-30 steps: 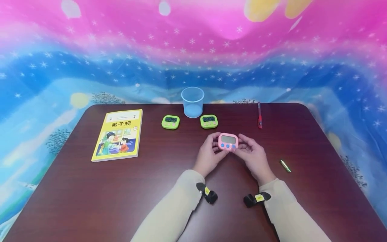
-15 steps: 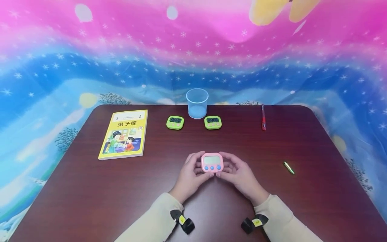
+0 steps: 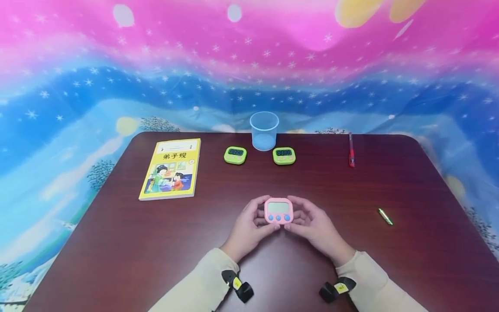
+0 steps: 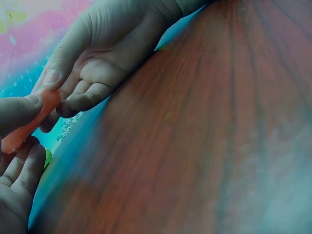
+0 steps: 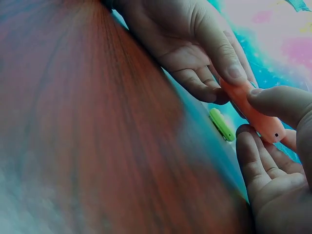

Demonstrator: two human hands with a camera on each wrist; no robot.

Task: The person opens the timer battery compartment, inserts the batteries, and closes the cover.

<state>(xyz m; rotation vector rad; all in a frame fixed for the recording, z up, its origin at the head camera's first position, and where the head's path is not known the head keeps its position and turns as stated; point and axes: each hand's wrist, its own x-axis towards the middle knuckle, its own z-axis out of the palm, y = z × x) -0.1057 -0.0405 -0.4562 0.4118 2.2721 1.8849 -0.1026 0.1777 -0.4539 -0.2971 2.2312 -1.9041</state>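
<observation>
Your left hand [image 3: 246, 227] and right hand [image 3: 319, 227] pinch the pink timer [image 3: 278, 210], now drawn closer, away from the 2 green timers [image 3: 284, 156]; work seemingly centres on it.

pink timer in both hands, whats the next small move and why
Probably turn the pink timer over to check its back: the left hand and right hand hold it, its screen looks blank while both green timers show digits, and what looks like a battery lies to the right.

Head: pink timer [image 3: 278, 209] back hid | sleeves [image 3: 193, 281] cut btm | book [image 3: 170, 169] sm-txt illeg
</observation>
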